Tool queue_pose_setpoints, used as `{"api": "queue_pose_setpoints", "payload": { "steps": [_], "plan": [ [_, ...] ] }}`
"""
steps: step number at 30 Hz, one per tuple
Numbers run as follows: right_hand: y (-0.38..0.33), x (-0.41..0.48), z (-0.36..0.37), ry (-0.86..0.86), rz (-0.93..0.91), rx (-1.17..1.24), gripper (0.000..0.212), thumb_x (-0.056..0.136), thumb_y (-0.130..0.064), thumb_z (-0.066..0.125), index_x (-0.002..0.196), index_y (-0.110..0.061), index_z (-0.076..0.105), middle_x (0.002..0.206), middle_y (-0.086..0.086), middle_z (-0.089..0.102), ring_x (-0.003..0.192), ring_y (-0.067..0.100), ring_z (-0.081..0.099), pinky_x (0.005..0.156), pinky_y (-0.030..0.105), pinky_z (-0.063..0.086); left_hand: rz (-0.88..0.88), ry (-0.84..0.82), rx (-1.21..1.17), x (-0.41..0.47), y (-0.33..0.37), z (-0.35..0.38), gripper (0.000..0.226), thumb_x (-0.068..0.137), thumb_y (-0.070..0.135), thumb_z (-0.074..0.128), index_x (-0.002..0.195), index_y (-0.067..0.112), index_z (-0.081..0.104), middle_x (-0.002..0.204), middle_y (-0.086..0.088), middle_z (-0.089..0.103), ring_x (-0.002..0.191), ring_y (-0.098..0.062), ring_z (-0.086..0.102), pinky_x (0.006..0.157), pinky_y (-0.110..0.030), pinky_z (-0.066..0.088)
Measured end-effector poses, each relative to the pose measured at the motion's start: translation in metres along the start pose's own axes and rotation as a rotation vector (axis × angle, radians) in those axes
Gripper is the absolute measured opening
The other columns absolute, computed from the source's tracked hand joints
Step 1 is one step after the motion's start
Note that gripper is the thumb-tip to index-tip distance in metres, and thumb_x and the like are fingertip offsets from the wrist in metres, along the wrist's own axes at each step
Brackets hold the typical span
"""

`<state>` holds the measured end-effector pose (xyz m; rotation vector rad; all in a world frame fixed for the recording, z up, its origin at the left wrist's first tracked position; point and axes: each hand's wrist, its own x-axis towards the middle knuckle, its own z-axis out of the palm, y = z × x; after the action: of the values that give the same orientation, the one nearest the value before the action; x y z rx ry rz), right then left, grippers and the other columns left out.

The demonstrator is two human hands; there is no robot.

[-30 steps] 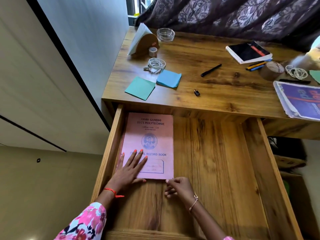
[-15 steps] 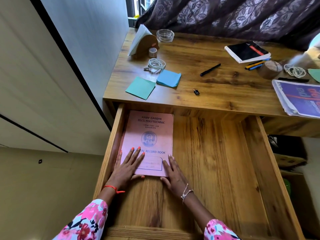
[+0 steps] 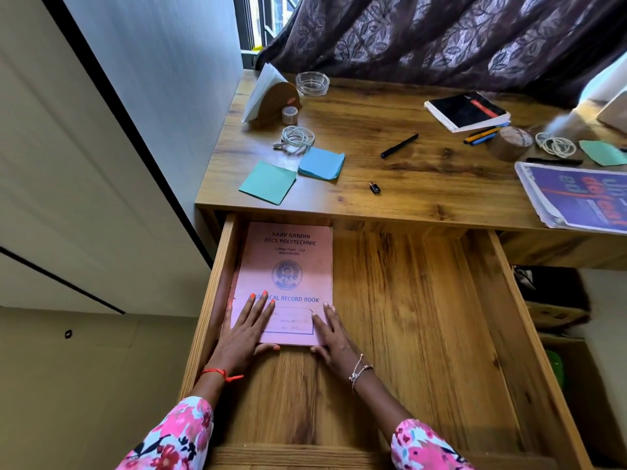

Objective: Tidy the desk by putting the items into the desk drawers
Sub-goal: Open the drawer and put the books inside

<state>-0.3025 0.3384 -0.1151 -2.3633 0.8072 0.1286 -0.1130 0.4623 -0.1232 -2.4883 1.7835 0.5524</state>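
Note:
A pink record book [image 3: 285, 262] lies flat in the left part of the open wooden drawer [image 3: 424, 317], against its left wall. My left hand [image 3: 246, 329] rests flat on the book's lower left corner, fingers straight, thumb at its near edge. My right hand [image 3: 330, 337] lies flat on the book's lower right corner, thumb at the near edge too. On the desk top [image 3: 424, 184] lie green sticky notes [image 3: 268, 182], blue sticky notes [image 3: 321, 163], a coiled white cable [image 3: 296, 138], a black pen [image 3: 399, 145] and a small black adapter [image 3: 375, 188].
Further back stand a napkin holder [image 3: 271, 95], a tape roll [image 3: 289, 115] and a glass dish [image 3: 312, 83]. At the right lie a black spiral notebook [image 3: 468, 111], coloured pens [image 3: 483, 135], a brown tape roll [image 3: 509, 143], another cable [image 3: 556, 144] and a purple booklet [image 3: 576, 198].
The book has slid deeper into the drawer. My right hand moved from the book's near right corner, fingers curled, to lie flat on it beside the left hand.

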Motion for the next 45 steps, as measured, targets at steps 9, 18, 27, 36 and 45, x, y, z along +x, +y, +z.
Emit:
{"api": "queue_pose_setpoints", "payload": {
  "steps": [9,18,27,36,45],
  "plan": [
    [0.004,0.002,0.004,0.021,0.009,0.008,0.070,0.091,-0.022,0.052,0.147,-0.020,0.010,0.156,0.007,-0.010,0.146,0.022,-0.006,0.116,0.026,0.015,-0.069,-0.020,-0.116,-0.005,0.005,-0.002,0.099,0.080,0.069,0.043,0.143,0.021,-0.018,0.153,0.007,-0.025,0.135,-0.012,-0.035,0.107,-0.041,-0.023],
    [0.027,-0.023,-0.024,0.123,0.011,-0.032,0.069,0.089,-0.029,0.054,0.145,-0.010,0.017,0.156,0.009,0.000,0.146,0.021,0.006,0.115,0.018,0.007,0.092,0.054,-0.187,0.016,0.049,-0.024,0.090,0.084,0.065,0.040,0.146,0.022,-0.009,0.149,0.005,-0.028,0.122,0.007,-0.045,0.108,-0.041,-0.024],
    [0.086,-0.088,-0.099,0.345,0.209,-0.063,0.058,0.094,-0.028,0.047,0.143,-0.006,0.023,0.156,0.007,0.005,0.145,0.017,0.011,0.115,0.020,0.014,0.328,0.181,-0.131,0.054,0.143,-0.061,0.078,0.087,0.059,0.044,0.149,0.024,0.011,0.157,0.006,-0.012,0.136,-0.011,-0.030,0.111,-0.041,-0.019],
    [0.155,-0.168,-0.188,0.499,0.213,-0.069,0.045,0.095,-0.025,0.045,0.136,-0.007,0.036,0.153,0.008,0.019,0.143,0.020,0.021,0.114,0.033,0.027,0.368,0.230,-0.175,0.076,0.297,-0.082,0.064,0.092,0.049,0.045,0.145,0.020,0.025,0.159,0.001,-0.001,0.144,-0.018,-0.018,0.114,-0.045,-0.012],
    [0.250,-0.256,-0.265,0.581,0.223,-0.046,0.039,0.095,-0.020,0.045,0.129,-0.003,0.044,0.146,0.013,0.029,0.138,0.024,0.027,0.114,0.030,0.024,0.382,0.343,-0.401,0.100,0.442,-0.106,0.054,0.092,0.031,0.054,0.139,0.011,0.037,0.150,-0.008,0.029,0.143,-0.023,0.016,0.115,-0.039,0.012]
  ]
}}
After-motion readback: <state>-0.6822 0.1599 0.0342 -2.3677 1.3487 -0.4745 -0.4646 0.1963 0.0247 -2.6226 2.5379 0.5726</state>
